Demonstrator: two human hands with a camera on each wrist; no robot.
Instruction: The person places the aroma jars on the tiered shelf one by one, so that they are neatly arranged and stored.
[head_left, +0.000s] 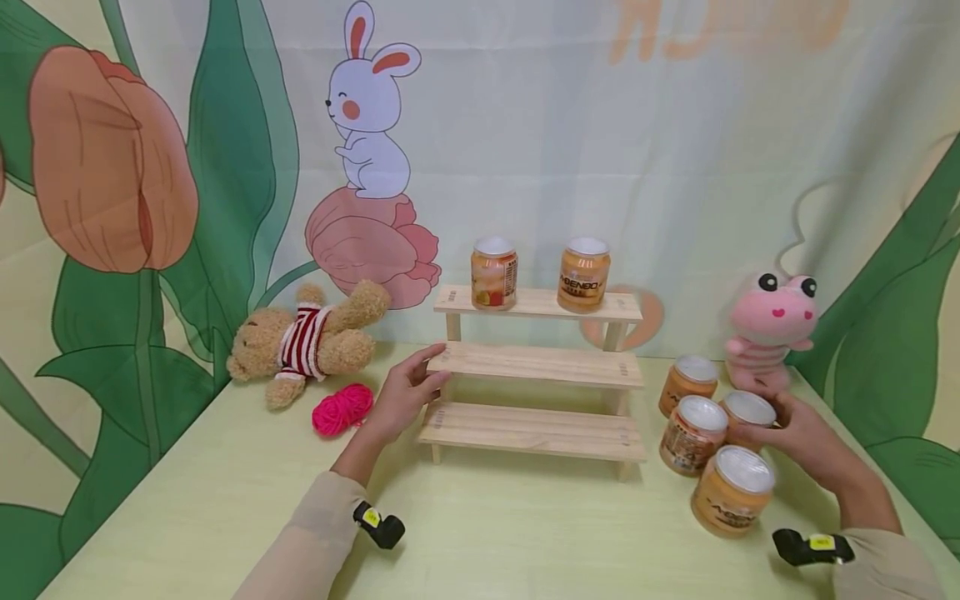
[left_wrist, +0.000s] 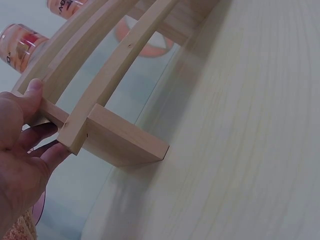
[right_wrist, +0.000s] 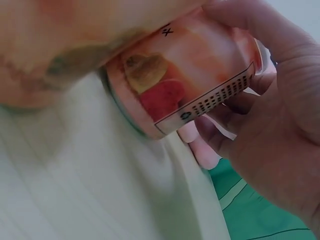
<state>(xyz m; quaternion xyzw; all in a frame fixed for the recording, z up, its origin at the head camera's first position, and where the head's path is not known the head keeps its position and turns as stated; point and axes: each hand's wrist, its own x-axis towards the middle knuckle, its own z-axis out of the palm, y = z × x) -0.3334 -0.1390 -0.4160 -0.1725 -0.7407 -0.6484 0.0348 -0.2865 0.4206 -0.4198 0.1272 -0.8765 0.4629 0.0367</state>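
right hand [right_wrist: 280, 125] grip: fingers curled round jar [right_wrist: 185, 75]; jar tilted; pale table [right_wrist: 75, 190] beneath

Staged play corner — cartoon rabbit backdrop [head_left: 371, 108], plush toys [head_left: 303, 346]

Left hand [head_left: 405, 392]: arm reaching forward toward 1 o'clock from the lower left, beige sleeve to the wrist, fingers nearly straight with the thumb uppermost, fingertips pressed against a wooden edge. Right hand [head_left: 798, 433]: forearm entering from 5 o'clock, sleeve at the wrist, fingers [right_wrist: 210, 142] and thumb curled round a jar [right_wrist: 190, 75], palm facing left.
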